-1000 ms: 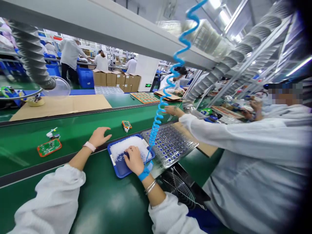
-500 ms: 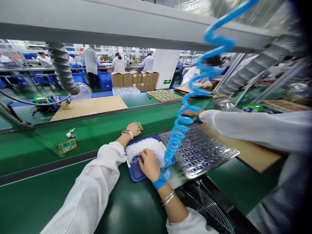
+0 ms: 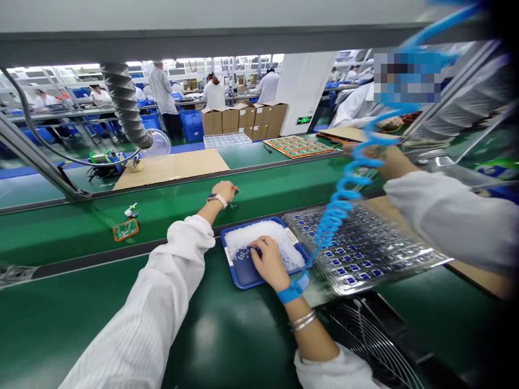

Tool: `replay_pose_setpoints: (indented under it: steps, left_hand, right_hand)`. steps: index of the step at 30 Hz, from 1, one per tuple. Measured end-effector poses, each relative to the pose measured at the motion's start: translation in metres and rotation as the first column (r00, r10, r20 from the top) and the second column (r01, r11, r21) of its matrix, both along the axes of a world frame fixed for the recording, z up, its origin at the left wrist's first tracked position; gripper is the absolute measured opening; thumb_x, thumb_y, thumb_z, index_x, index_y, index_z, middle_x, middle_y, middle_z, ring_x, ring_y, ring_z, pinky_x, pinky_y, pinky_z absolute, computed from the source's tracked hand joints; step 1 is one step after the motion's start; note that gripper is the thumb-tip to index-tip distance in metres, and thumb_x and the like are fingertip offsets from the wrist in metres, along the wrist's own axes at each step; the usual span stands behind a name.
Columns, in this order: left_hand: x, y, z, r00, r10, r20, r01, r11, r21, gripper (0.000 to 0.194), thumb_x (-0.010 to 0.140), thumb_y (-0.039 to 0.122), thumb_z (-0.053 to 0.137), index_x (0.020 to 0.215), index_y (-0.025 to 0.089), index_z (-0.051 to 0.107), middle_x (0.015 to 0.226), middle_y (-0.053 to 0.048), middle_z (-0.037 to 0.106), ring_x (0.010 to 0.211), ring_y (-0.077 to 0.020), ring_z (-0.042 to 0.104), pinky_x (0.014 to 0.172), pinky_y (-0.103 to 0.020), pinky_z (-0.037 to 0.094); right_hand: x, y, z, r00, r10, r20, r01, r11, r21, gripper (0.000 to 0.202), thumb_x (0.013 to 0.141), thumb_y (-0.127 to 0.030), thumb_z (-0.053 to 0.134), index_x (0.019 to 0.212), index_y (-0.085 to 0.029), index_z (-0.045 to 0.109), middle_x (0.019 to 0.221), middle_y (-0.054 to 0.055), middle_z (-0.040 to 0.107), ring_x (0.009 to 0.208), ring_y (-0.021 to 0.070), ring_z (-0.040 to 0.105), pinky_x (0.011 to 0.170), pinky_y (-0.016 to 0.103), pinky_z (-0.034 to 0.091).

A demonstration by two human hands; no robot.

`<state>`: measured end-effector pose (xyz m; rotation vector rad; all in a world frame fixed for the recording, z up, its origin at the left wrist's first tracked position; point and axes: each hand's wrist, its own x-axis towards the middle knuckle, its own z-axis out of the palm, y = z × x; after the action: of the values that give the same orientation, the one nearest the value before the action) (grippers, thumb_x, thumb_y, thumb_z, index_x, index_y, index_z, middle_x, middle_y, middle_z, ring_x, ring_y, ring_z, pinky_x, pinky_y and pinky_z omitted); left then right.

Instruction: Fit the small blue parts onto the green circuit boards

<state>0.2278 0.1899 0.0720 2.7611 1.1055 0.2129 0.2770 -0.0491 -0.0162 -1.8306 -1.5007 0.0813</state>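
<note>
My left hand (image 3: 225, 192) is over the green belt (image 3: 178, 208), fingers closed on a small circuit board (image 3: 237, 190), mostly hidden and seen near edge-on. A small dark part shows just below it. My right hand (image 3: 271, 263) rests in a shallow blue tray (image 3: 243, 285), fingers curled and bent together among small white plastic pieces (image 3: 259, 231); what its fingertips hold, if anything, is hidden. Around the right wrist is a blue strap (image 3: 294, 288) with a coiled blue cord (image 3: 340, 208). Another circuit board (image 3: 126, 230) with an orange edge lies on the belt to the left.
A clear plastic tray (image 3: 352, 259) with rows of small blue parts stands to the right, beside a fan grille (image 3: 373, 346). A co-worker's sleeve (image 3: 450, 216) reaches over it. Cardboard (image 3: 174, 167) and a panel of boards (image 3: 298, 146) lie beyond the belt.
The view has shifted, so most things sit further right. My left hand has lifted and turned the circuit board edge-on. My right hand stays in the blue tray. The co-worker's arm has moved towards the belt.
</note>
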Motion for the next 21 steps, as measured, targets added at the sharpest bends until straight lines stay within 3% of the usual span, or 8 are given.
replay_pose_setpoints:
  steps: [3, 7, 14, 17, 21]
  left_hand:
    - [-0.033, 0.021, 0.022, 0.993, 0.091, 0.070, -0.089, 0.996, -0.029, 0.033, 0.088, 0.034, 0.046, 0.106, 0.013, 0.065, 0.097, -0.011, 0.068, 0.082, -0.0175, 0.063, 0.071, -0.025, 0.045]
    - [-0.075, 0.034, 0.039, 0.984, 0.170, 0.052, -0.168, 0.984, -0.054, 0.027, 0.076, 0.033, 0.062, 0.092, 0.013, 0.071, 0.084, -0.010, 0.070, 0.076, -0.0190, 0.063, 0.069, -0.026, 0.046]
    - [-0.140, 0.035, 0.028, 0.919, 0.298, -0.259, -0.246, 0.945, 0.215, 0.035, 0.065, 0.036, 0.071, 0.084, 0.007, 0.069, 0.090, -0.022, 0.065, 0.094, -0.0338, 0.060, 0.081, -0.039, 0.044]
    - [-0.164, 0.037, 0.026, 0.895, 0.332, -0.299, -0.267, 0.934, 0.237, 0.036, 0.069, 0.036, 0.068, 0.086, 0.005, 0.067, 0.093, -0.023, 0.065, 0.096, -0.0352, 0.058, 0.083, -0.042, 0.041]
    - [-0.188, 0.047, 0.038, 0.885, 0.404, -0.232, -0.318, 0.887, 0.335, 0.035, 0.080, 0.036, 0.056, 0.092, 0.004, 0.066, 0.097, -0.022, 0.063, 0.101, -0.0351, 0.054, 0.088, -0.044, 0.035]
  right_hand:
    - [0.007, 0.000, -0.001, 1.000, 0.003, -0.001, -0.003, 1.000, 0.003, 0.017, 0.077, -0.012, 0.045, 0.084, -0.017, 0.060, 0.091, 0.010, 0.053, 0.090, 0.0238, 0.048, 0.083, 0.040, 0.040]
    - [0.016, -0.002, -0.002, 0.999, 0.005, 0.046, -0.004, 0.999, -0.034, 0.017, 0.077, -0.014, 0.045, 0.082, -0.016, 0.061, 0.089, 0.010, 0.054, 0.089, 0.0244, 0.048, 0.083, 0.041, 0.040]
    - [0.028, -0.005, -0.003, 0.995, 0.059, 0.077, -0.054, 0.996, -0.065, 0.015, 0.077, -0.017, 0.047, 0.081, -0.017, 0.062, 0.086, 0.009, 0.056, 0.087, 0.0238, 0.050, 0.081, 0.040, 0.040]
    - [0.026, -0.005, -0.002, 0.991, 0.100, 0.088, -0.090, 0.991, -0.102, 0.015, 0.077, -0.016, 0.047, 0.080, -0.016, 0.062, 0.088, 0.010, 0.056, 0.087, 0.0236, 0.050, 0.081, 0.040, 0.040]
    - [0.021, -0.004, -0.004, 0.985, 0.127, 0.115, -0.112, 0.985, -0.130, 0.017, 0.078, -0.016, 0.048, 0.084, -0.017, 0.063, 0.091, 0.010, 0.055, 0.089, 0.0239, 0.049, 0.080, 0.040, 0.040]
